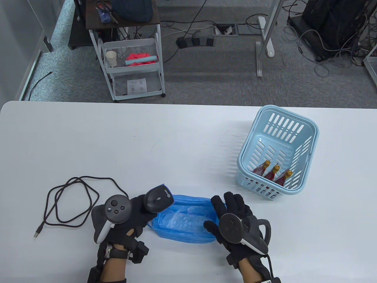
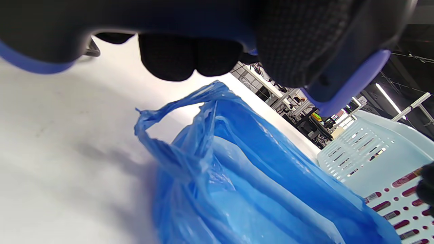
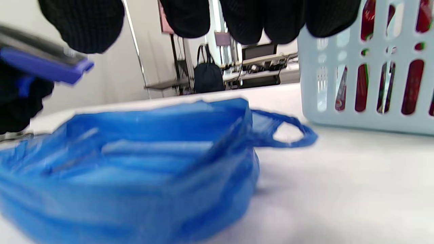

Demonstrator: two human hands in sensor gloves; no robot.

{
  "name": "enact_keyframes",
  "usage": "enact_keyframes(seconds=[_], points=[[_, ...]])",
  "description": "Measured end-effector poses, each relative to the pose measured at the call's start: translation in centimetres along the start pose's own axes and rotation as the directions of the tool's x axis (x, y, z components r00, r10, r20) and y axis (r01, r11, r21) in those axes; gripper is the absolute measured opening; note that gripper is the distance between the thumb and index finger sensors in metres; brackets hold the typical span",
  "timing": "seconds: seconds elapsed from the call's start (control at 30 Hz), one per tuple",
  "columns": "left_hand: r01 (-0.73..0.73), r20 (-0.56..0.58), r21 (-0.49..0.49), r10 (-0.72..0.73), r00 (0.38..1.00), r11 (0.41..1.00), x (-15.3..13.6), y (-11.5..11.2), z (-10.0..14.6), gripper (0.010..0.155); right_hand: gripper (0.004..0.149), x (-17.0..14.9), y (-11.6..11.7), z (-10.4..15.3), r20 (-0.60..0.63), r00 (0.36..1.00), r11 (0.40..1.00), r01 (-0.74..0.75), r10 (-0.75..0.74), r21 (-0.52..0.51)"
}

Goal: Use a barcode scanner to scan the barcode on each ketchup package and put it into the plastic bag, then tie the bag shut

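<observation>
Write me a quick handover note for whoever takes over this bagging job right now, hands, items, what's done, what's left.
Left hand: grips the barcode scanner beside the bag.
Right hand: open, fingers straight over the blue plastic bag's right end, holding nothing.
Bag lies on the table, mouth open, untied; no package visible inside.
Three ketchup packages stand in the light blue basket to the right.
Done: scanner picked up.
Left: scan each package, bag it, tie the bag.

White table (image 1: pixel 176 138) carries a blue plastic bag (image 1: pixel 185 222) between the hands, a basket (image 1: pixel 278 151) beyond the right hand (image 1: pixel 235 224), cable (image 1: pixel 70 200) beside the left hand (image 1: pixel 129 218)
</observation>
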State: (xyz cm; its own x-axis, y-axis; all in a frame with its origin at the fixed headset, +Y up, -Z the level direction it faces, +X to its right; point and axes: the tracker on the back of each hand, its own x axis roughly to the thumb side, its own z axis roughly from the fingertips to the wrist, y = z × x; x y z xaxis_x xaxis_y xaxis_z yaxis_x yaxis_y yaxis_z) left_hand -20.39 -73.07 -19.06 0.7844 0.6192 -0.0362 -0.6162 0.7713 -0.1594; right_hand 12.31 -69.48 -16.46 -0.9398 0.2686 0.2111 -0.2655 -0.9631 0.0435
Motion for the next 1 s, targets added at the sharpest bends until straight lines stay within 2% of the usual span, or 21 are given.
enact_keyframes(seconds=[0.13,0.23,0.37,0.47,0.73,1.0], points=[[-0.007,-0.001,-0.002,0.007,1.0,1.0,0.0,0.0,0.0,0.051,0.065,-0.7,-2.9,-0.2,-0.029,0.997,0.994,0.063,-0.066,-0.093],[-0.007,-0.004,0.002,0.007,1.0,1.0,0.0,0.1,0.0,0.051,0.061,-1.3,-6.1,-0.7,-0.05,0.996,0.983,0.071,-0.081,-0.168],[-0.009,-0.007,-0.001,0.009,1.0,1.0,0.0,0.1,0.0,0.051,0.057,-2.4,-9.5,-2.1,-0.125,0.989,0.978,0.054,-0.081,-0.202],[-0.006,-0.01,-0.003,0.006,1.0,1.0,0.0,0.0,0.0,0.051,0.056,-3.4,-10.9,-3.2,-0.191,0.979,0.98,0.04,-0.078,-0.192],[0.001,-0.013,-0.011,-0.002,1.0,1.0,0.1,-0.1,0.0,0.051,0.053,-5.9,-11.3,-6.9,-0.375,0.927,0.995,-0.047,0.011,-0.087],[0.006,-0.018,-0.016,-0.007,1.0,1.0,0.1,-0.2,-0.1,0.052,0.059,-7.2,-10.3,-10.6,-0.516,0.843,0.988,-0.111,0.153,0.111]])
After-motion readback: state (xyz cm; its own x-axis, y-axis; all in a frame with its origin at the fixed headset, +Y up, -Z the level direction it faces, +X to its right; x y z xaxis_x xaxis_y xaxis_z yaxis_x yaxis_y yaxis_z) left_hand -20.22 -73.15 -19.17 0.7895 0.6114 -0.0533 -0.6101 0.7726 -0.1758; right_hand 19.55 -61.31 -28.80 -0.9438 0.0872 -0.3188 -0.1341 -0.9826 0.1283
